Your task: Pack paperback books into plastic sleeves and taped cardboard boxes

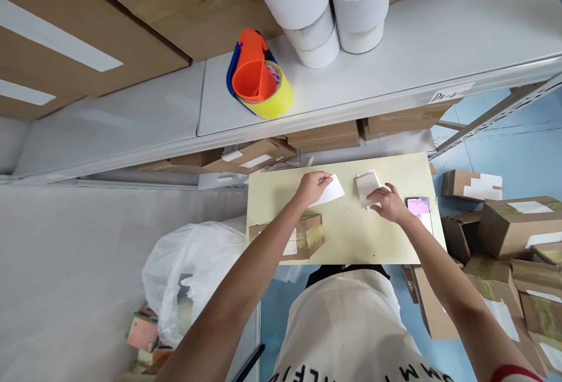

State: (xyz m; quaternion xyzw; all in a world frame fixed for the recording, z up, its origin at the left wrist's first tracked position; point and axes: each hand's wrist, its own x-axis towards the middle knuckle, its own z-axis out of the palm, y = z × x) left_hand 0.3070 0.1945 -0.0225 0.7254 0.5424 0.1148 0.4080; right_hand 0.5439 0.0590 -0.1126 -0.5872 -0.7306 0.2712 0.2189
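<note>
My left hand (312,187) is closed on a white paper slip (332,191), pinching its upper edge above the pale yellow table (346,235). To its right lies a small stack of white paper slips (367,183). My right hand (389,203) has thumb and fingertips at the lower right edge of that stack, closed on it. Below my left hand, partly covered by my forearm, is a taped cardboard box (312,235) with a white label. A phone with a lit pink screen (419,211) lies by the table's right edge.
A shelf (386,60) crosses in front, carrying white tape rolls (314,30) and an orange tape dispenser (254,77) with yellow tape. Cardboard boxes (509,224) are piled on the floor at right. White plastic bags (193,270) sit left of the table.
</note>
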